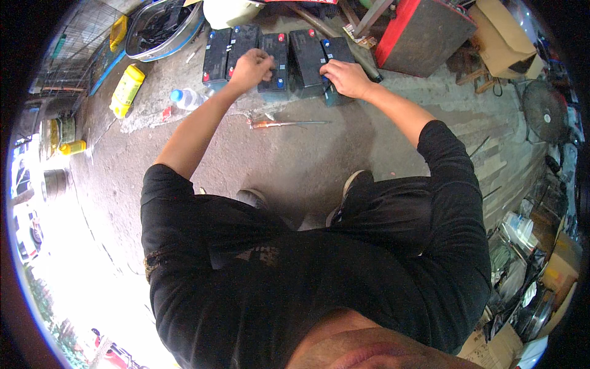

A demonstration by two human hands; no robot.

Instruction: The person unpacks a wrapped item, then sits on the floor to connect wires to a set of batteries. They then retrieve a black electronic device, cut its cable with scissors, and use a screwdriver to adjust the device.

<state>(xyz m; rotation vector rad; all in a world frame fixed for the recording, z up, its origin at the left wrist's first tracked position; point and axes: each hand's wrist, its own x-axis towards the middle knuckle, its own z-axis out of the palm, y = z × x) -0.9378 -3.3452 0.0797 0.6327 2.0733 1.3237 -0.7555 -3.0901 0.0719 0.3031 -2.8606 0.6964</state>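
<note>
Head view: Five black batteries [305, 52] are seen lined up on a concrete floor [264, 154], with two bare hands brought to the row. The left hand [252, 71] is held over the middle battery [278, 74], its fingers curled and narrowly spaced; whether anything is pinched between them cannot be told. The right hand [347, 79] is set at the near part of the rightmost battery [338, 50], its fingers bent and drawn close together; contact appears to be made, but no grip around the battery can be confirmed. The row is placed ahead of a pair of shoes [356, 182], with a plastic bottle [188, 99] and a yellow jug [127, 91] set off to the left.

Judged from the pose, the batteries are being either positioned or worked on at their coloured terminals [281, 37]; which of the two cannot be settled. By the next move, light, steady fingertips seem to be called for, with the batteries kept upright.

The left fingertips are blurred, and part of the middle battery is covered by that hand. The thin rod [286, 124] on the floor cannot be clearly identified, and the clutter beyond the batteries is cut off by the upper edge.
</note>
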